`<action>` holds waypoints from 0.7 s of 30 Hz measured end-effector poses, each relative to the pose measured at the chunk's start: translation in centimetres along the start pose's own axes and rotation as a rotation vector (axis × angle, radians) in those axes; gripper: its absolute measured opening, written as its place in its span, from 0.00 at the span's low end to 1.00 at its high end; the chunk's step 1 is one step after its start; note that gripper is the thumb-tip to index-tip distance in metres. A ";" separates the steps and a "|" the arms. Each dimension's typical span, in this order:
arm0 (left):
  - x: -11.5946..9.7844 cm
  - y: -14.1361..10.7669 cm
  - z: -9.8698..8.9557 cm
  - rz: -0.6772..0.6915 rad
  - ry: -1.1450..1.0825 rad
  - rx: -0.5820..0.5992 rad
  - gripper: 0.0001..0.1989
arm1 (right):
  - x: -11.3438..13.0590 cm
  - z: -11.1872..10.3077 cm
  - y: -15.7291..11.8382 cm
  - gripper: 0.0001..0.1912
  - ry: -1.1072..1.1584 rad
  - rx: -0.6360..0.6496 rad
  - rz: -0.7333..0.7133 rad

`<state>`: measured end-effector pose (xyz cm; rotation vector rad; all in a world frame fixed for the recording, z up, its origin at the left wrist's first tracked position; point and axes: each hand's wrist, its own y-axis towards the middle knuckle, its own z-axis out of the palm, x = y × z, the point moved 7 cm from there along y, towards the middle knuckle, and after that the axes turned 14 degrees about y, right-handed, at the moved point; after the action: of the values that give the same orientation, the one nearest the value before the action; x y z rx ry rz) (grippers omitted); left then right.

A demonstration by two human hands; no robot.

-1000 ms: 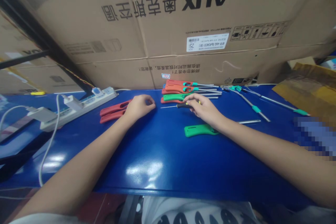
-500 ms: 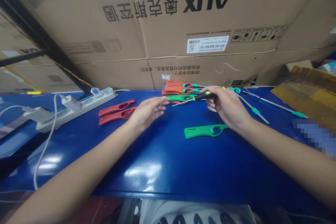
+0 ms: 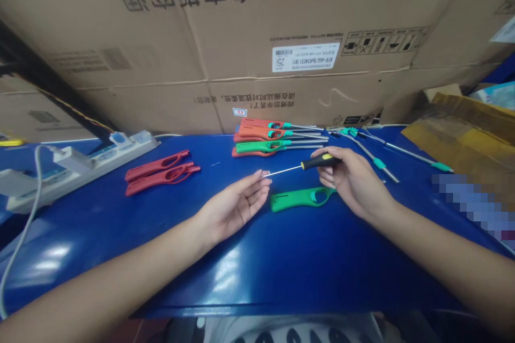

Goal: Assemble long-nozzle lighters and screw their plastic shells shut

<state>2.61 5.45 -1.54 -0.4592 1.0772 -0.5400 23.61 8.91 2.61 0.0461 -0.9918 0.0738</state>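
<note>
The right hand (image 3: 356,179) grasps the black-and-yellow handle of the screwdriver (image 3: 316,162), its shaft pointing left. Its tip, clear of the left hand (image 3: 235,206) a moment ago, now meets those fingertips, so the tool spans both hands; whether they pinch it, I cannot tell. A green lighter (image 3: 293,200) lies just below, on the near side of the blue table (image 3: 225,289). Beyond, at the far side, sit the stacked lighters (image 3: 259,147), with red casings (image 3: 155,181) left and metal tubes (image 3: 406,155) right
</note>
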 end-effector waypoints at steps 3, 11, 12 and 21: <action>0.2 0.1 0.0 -0.002 -0.007 0.007 0.06 | 0.0 -0.1 0.1 0.10 0.004 -0.006 0.007; 0.4 0.3 0.0 -0.017 -0.009 0.013 0.07 | 0.3 -0.3 0.2 0.10 -0.005 -0.014 0.009; 0.3 0.3 0.0 -0.019 -0.009 0.012 0.08 | 0.3 -0.3 0.2 0.10 -0.011 -0.012 0.009; 0.4 0.2 0.1 -0.026 0.003 0.008 0.08 | 0.2 -0.2 0.2 0.10 0.015 -0.009 0.010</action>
<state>2.86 5.35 -1.94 -0.4662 1.0730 -0.5684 23.86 9.09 2.65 0.0322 -0.9772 0.0788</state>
